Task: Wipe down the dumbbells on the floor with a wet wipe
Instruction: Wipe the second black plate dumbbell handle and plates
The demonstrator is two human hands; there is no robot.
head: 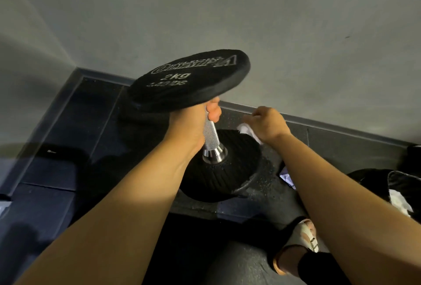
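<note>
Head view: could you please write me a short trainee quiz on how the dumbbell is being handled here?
1. True or false: the dumbbell lies on its side.
2. The left hand grips: A the knurled handle; B a bottle; C a towel.
3. Fill in: the right hand holds a white ___.

Key: 1 false, it stands tilted on end; 2 A; 3 wipe.
</note>
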